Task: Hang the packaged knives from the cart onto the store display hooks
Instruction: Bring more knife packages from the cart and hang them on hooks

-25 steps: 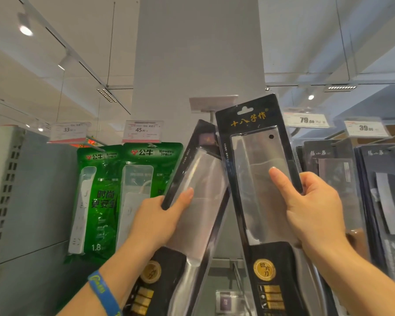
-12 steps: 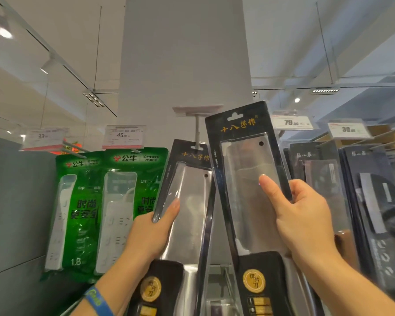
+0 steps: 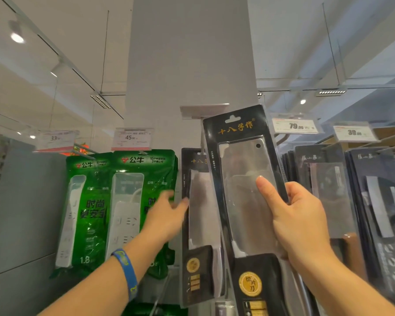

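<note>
A black cleaver package (image 3: 202, 226) hangs upright from the display hook (image 3: 201, 142) under a blank label holder (image 3: 203, 109). My left hand (image 3: 167, 216), blurred and with fingers spread, sits just left of that package, its fingertips at the package's left edge. My right hand (image 3: 299, 226) grips a second black cleaver package (image 3: 242, 179) by its right side, thumb across the clear blister. This package is tilted slightly left and overlaps the hanging one; its hang hole is level with the label holder.
Green power-strip packs (image 3: 126, 213) hang to the left under price tags (image 3: 132, 138). Dark knife packages (image 3: 328, 190) fill the hooks on the right under a 79.00 tag (image 3: 294, 126). A grey pillar (image 3: 192, 53) rises behind.
The left package went from tilted in my left hand to hanging straight on the hook. My left hand let go and drew back to the left. My right hand kept its package raised.
</note>
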Tool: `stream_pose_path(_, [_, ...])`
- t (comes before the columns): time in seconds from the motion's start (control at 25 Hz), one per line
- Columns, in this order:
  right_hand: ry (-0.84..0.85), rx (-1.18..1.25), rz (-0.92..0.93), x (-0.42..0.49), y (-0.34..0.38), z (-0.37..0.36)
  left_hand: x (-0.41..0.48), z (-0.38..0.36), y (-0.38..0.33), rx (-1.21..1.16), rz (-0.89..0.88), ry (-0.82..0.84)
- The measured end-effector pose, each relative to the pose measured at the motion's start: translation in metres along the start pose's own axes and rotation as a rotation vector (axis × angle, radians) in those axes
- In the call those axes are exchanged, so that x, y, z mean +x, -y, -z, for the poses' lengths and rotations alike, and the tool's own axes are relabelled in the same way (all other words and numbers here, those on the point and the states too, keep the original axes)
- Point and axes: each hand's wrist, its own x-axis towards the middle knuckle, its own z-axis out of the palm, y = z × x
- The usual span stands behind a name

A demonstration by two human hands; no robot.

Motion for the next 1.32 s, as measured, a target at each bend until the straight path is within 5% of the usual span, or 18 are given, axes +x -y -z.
stream_pose_path(0.16, [0.028,0.015,-0.022,0.001,-0.004,-0.001,0.010,0.064,-0.086,0.177,-0.652,-0.338])
stream_pose_path(0.32, [0.042,0.035,-0.051,-0.003,-0.009,-0.007,0.029,0.087,-0.158,0.776,-0.872,-0.216])
stream_pose_path(1.04, [0.141,0.195,-0.167,-0.035,-0.007,-0.077,0.060,0.080,-0.148,0.136,-0.666,0.002])
stream_pose_path(1.32, [0.154,0.208,-0.257,-0.035,-0.021,-0.072,0.060,0.087,-0.146,0.129,-0.675,0.050])
